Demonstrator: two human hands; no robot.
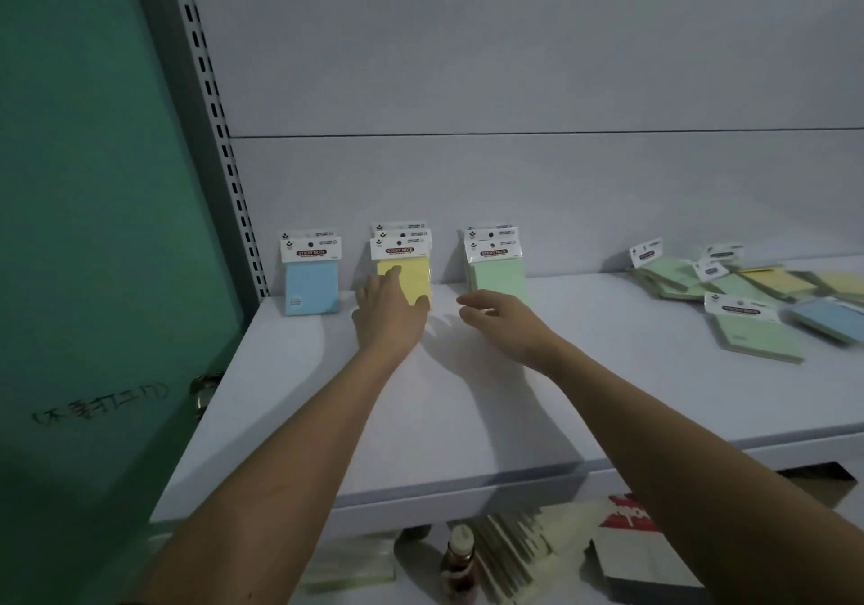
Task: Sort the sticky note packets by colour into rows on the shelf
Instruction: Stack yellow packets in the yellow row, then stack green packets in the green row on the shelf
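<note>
Three rows of sticky note packets lean against the back wall of the white shelf (467,417): blue packets (311,289) at the left, yellow packets (414,272) in the middle, green packets (498,272) to the right. My left hand (388,314) rests flat against the front yellow packet, fingers spread over its lower left part. My right hand (495,319) hovers just in front of the green row, fingers apart and holding nothing. A loose pile of mixed packets (748,296) lies at the shelf's right end.
A green door (84,230) with a handle (203,392) stands at the left beside the perforated shelf upright (219,137). Below the shelf's front edge lie a small brown bottle (460,558), paper stacks (519,553) and a red-and-white box (629,539).
</note>
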